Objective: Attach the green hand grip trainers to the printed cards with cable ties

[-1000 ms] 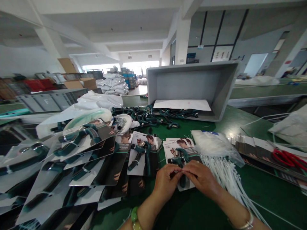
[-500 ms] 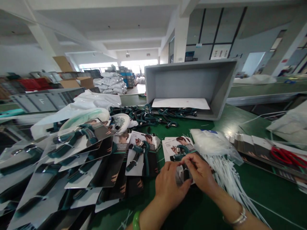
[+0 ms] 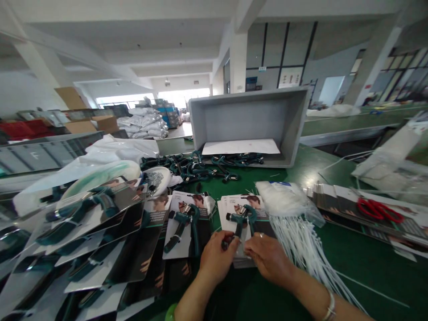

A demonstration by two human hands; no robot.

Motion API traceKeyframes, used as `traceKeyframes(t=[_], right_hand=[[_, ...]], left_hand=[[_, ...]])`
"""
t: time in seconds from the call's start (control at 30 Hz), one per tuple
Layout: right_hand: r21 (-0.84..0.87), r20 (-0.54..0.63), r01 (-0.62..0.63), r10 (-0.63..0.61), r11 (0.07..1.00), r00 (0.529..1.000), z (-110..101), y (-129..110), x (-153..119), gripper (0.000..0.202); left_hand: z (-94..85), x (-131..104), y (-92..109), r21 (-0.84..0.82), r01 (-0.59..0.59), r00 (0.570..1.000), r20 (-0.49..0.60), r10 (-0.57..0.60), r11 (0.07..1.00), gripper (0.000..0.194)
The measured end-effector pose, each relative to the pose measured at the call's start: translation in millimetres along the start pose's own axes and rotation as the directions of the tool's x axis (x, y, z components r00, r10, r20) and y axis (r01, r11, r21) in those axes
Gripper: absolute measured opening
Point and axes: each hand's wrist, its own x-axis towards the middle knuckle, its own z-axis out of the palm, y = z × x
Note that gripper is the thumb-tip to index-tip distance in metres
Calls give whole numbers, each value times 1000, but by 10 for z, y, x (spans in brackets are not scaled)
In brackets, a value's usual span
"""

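A dark green two-handled tool (image 3: pixel 238 218) with a metal joint lies on a stack of printed cards (image 3: pixel 224 209), its handles pointing toward me. My left hand (image 3: pixel 216 256) is closed around the lower end of its left handle, and a small dark reddish piece shows between the fingers. Beside the right handle, my right hand (image 3: pixel 269 258) is closed with its fingertips pressed together over the card; what they pinch is hidden. Just left lies another card with a tool fastened to it (image 3: pixel 183 227) by a white tie. White cable ties (image 3: pixel 301 236) fan out at the right, near my right forearm.
Overlapping carded tools (image 3: pixel 100 249) cover the left side. Behind are loose green tools (image 3: pixel 200 167), a white bowl of small metal parts (image 3: pixel 156 179) and a grey bin (image 3: pixel 247 116) on its side. Red-handled scissors (image 3: pixel 379 210) lie on more cards at right.
My hands have moved apart, uncovering more of the tool and card stack. The left hand now grips the left handle, while the right has drawn down beside the right one. The view has shifted.
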Motion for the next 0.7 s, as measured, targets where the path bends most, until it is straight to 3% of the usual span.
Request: traceKeyframes(t=[0.13, 0.33, 0.43, 0.53, 0.57, 0.6, 0.63, 0.7], right_hand=[[79, -38, -39, 42, 996, 998, -53, -36, 12, 18], [170, -51, -121, 132, 978, 990, -48, -4, -29, 16], [155, 5, -117, 118, 981, 993, -29, -18, -2, 13], [77, 163, -151, 137, 985, 977, -292, 25, 82, 9], [-6, 207, -214, 210, 977, 956, -478, 87, 100, 6], [-175, 193, -337, 368, 925, 910, -707, 183, 102, 7], [-397, 60, -518, 584, 758, 810, -968, 316, 82, 12], [-517, -124, -668, 726, 535, 677, -1507, 674, -28, 28]], left_hand=[[88, 25, 115, 147, 103, 995, -31, -100, 984, 36], [122, 62, 116, 231, 57, 998, 5, -60, 971, 32], [120, 79, 75, 196, 53, 998, 15, -57, 979, 32], [135, 75, 45, 190, 20, 1000, 4, -21, 982, 32], [143, 69, 39, 205, 6, 1000, -7, -5, 979, 31], [149, 61, 36, 223, -6, 1000, -22, 12, 975, 30], [156, 52, 36, 243, -13, 999, -36, 23, 970, 29], [166, 31, 44, 274, -11, 998, -57, 27, 962, 28]])
